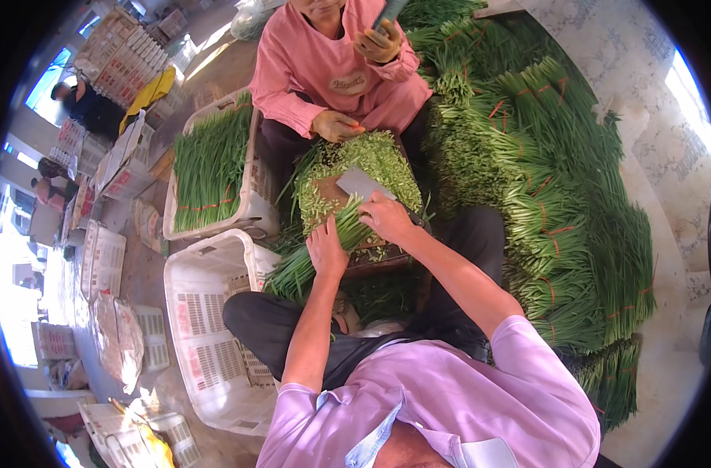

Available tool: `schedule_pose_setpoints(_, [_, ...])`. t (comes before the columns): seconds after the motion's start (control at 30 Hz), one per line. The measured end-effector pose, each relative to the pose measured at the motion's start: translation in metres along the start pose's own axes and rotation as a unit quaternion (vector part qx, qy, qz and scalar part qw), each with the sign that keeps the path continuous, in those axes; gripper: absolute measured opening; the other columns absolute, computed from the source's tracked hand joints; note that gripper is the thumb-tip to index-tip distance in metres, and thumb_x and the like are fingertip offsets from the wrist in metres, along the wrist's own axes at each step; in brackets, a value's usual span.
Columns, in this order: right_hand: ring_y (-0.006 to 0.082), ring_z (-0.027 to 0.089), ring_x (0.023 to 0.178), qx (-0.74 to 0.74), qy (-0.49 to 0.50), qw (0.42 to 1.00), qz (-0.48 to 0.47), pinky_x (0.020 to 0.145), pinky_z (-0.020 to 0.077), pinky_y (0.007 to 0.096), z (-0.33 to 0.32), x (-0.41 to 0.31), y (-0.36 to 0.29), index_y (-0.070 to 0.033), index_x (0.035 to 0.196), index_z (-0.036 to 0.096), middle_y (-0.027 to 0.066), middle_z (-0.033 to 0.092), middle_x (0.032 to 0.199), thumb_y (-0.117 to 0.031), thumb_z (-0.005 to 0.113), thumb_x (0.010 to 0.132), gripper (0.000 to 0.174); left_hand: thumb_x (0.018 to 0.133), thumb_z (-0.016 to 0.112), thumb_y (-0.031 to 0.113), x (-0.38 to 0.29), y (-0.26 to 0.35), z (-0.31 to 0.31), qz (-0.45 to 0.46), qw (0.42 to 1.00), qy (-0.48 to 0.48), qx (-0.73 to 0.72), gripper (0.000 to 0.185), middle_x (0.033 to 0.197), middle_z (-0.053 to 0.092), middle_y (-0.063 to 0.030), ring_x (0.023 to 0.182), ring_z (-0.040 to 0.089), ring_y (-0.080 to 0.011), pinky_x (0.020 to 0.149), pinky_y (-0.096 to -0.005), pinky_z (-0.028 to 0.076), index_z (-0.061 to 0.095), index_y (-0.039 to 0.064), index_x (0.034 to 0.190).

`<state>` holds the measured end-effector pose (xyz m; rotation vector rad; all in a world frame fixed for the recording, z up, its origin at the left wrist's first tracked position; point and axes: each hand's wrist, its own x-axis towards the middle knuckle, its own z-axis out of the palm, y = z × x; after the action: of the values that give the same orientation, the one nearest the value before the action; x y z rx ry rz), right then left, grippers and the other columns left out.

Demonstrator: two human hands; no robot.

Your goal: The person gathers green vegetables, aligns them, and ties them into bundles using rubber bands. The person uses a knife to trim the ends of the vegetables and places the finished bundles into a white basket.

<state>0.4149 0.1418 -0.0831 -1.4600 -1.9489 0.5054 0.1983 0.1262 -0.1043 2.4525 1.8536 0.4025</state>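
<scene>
My left hand is closed over a bundle of garlic chives, whose pale stem ends point up and right on a wooden chopping board. At those stem ends, the curled fingers of my right hand pinch the stalks. A cleaver lies just beyond it, its broad blade partly behind my knuckles. What looks like its dark handle shows past my wrist, apart from my fingers. Chopped pale-green stem pieces are heaped over the board's far and right sides.
Opposite me sits a co-worker, one hand by the chopped heap, the other raising a flat dark object. Banded chive bundles are stacked at right. At left stand a crate of chives and a white plastic crate.
</scene>
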Motion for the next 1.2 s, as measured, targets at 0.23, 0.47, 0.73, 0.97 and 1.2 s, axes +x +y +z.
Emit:
schedule_pose_setpoints(0.23, [0.0178, 0.072, 0.070, 0.381, 0.118, 0.854, 0.334, 0.065, 0.0598, 0.0322, -0.018, 0.004, 0.039, 0.004, 0.101, 0.071, 0.0102, 0.071, 0.092, -0.015, 0.067, 0.101, 0.019, 0.071, 0.087, 0.005, -0.003, -0.002, 0.005, -0.017, 1.000, -0.008, -0.005, 0.091, 0.126, 0.062, -0.0158, 0.119, 0.060, -0.0373, 0.103, -0.0491, 0.045, 0.047, 0.010, 0.153])
schedule_pose_setpoints(0.47, [0.0231, 0.073, 0.083, 0.550, -0.110, 0.702, 0.438, 0.072, 0.0692, 0.0405, 0.057, -0.059, -0.012, 0.000, 0.112, 0.067, 0.0108, 0.071, 0.095, -0.023, 0.077, 0.100, 0.028, 0.070, 0.091, 0.009, 0.004, -0.001, 0.008, -0.045, 0.998, -0.036, -0.007, 0.097, 0.127, 0.061, -0.0153, 0.121, 0.059, -0.0375, 0.106, -0.0491, 0.044, 0.044, 0.012, 0.155])
schedule_pose_setpoints(0.73, [0.0163, 0.073, 0.078, 0.725, -0.061, 0.529, 0.437, 0.066, 0.0665, 0.0301, 0.039, -0.065, 0.037, -0.003, 0.105, 0.070, 0.0069, 0.073, 0.092, -0.012, 0.070, 0.103, 0.009, 0.067, 0.096, 0.016, 0.002, -0.001, 0.009, -0.022, 1.000, -0.013, -0.013, 0.106, 0.125, 0.059, -0.0146, 0.121, 0.058, -0.0366, 0.108, -0.0501, 0.043, 0.041, 0.013, 0.157])
schedule_pose_setpoints(0.97, [0.0141, 0.074, 0.086, 0.351, -0.413, 0.807, 0.233, 0.075, 0.0625, 0.0301, -0.076, -0.073, -0.004, -0.001, 0.118, 0.074, 0.0077, 0.078, 0.105, -0.014, 0.081, 0.090, 0.031, 0.065, 0.099, 0.019, -0.004, 0.005, 0.015, -0.031, 0.999, -0.009, -0.007, 0.117, 0.132, 0.056, -0.0173, 0.127, 0.055, -0.0386, 0.114, -0.0515, 0.040, 0.033, 0.004, 0.161])
schedule_pose_setpoints(1.2, [0.0357, 0.074, 0.091, 0.070, -0.004, 0.997, 0.018, 0.082, 0.0592, 0.0432, -0.018, -0.006, -0.024, -0.007, 0.099, 0.079, 0.0150, 0.075, 0.096, -0.014, 0.074, 0.091, 0.013, 0.063, 0.099, 0.018, -0.026, 0.007, 0.017, -0.004, 0.997, 0.021, -0.076, 0.125, 0.150, 0.048, -0.0266, 0.143, 0.045, -0.0439, 0.125, -0.0554, 0.032, 0.025, -0.007, 0.161])
